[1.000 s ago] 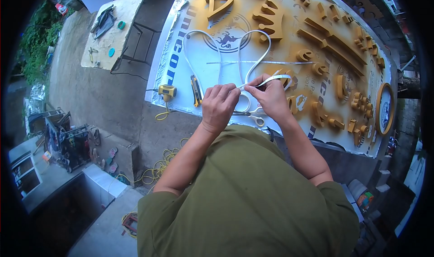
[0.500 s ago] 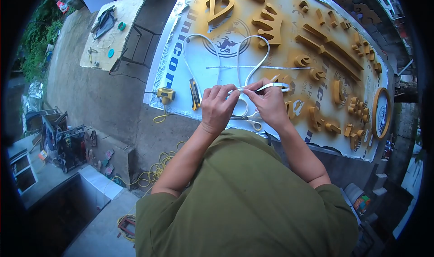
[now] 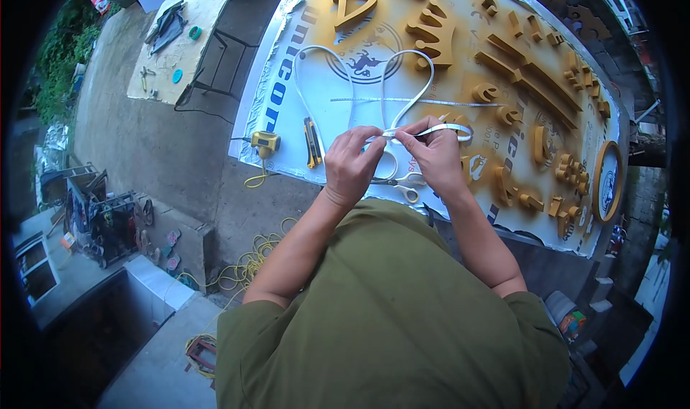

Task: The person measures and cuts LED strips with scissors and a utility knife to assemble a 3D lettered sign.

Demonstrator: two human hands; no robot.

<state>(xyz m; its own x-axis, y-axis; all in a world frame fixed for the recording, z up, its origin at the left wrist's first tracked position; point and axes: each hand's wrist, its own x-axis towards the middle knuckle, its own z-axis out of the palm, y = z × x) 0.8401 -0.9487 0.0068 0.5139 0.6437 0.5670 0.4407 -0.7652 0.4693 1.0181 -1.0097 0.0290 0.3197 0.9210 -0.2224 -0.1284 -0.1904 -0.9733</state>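
Head view: left hand [image 3: 351, 164] and right hand [image 3: 437, 159], both pinching narrow white flat strip [image 3: 453, 127]; white-handled metal scissors [image 3: 396, 184] on gold-stained white board [image 3: 289, 152].

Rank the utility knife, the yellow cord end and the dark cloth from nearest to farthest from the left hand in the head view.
1. Utility knife, just left of the left hand.
2. Yellow cord end, farther left.
3. Dark cloth, on the far-left table.

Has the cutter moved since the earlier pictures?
No. The cutter hasn't visibly shifted either way: it lies in the same place against the printed emblem above it. The whole view drifts slightly with the camera.
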